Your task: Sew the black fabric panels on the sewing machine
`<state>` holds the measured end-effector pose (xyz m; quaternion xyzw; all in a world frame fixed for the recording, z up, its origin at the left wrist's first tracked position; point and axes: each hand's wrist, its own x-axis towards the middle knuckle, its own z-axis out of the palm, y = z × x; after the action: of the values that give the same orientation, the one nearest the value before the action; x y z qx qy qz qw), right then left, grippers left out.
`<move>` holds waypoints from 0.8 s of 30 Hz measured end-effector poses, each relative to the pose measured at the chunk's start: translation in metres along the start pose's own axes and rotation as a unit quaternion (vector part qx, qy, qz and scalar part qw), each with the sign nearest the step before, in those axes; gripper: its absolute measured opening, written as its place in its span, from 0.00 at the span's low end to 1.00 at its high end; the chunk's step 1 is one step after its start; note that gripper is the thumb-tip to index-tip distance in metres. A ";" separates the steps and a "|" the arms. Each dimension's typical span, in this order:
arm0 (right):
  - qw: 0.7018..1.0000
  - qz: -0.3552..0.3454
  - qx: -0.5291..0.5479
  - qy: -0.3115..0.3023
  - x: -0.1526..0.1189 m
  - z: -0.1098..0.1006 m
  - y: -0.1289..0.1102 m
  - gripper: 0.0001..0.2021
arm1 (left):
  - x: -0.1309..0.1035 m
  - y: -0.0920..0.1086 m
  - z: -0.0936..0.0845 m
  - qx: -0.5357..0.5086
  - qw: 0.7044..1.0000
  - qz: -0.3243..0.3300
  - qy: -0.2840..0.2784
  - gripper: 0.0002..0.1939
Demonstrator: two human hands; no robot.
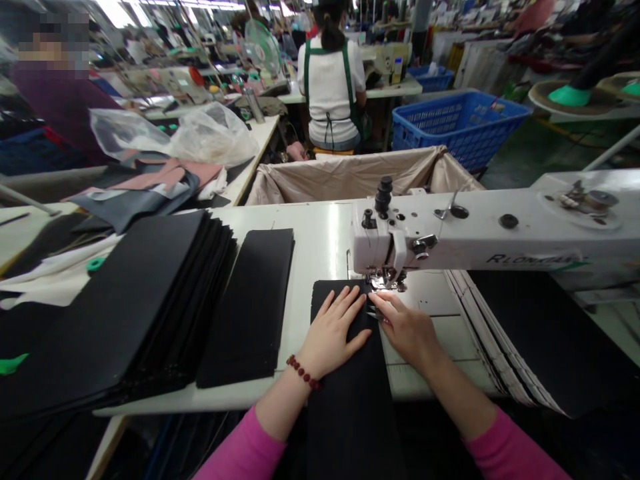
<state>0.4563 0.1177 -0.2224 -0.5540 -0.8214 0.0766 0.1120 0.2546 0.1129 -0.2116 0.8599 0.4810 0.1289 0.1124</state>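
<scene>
Black fabric panel (353, 407) lies at the sewing machine (470, 227), just before its presser foot (387, 281). We press it with our left hand (333, 330), fingers spread; our right hand (407, 330) closes around metal snips (373, 312) near the foot. 2 black stacks (150, 287) sit left of the machine.
</scene>
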 end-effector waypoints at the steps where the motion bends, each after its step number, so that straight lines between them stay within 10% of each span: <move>1: 1.000 0.000 0.001 0.000 0.000 0.000 0.000 0.25 | 0.000 0.000 -0.001 -0.001 1.000 0.001 0.000 0.34; 24: 1.000 0.002 0.005 0.002 0.001 0.000 -0.001 0.26 | 0.001 -0.003 0.001 -0.014 1.000 0.001 0.004 0.32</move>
<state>0.4550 0.1177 -0.2219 -0.5551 -0.8198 0.0799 0.1158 0.2528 0.1155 -0.2133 0.8580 0.4792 0.1392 0.1221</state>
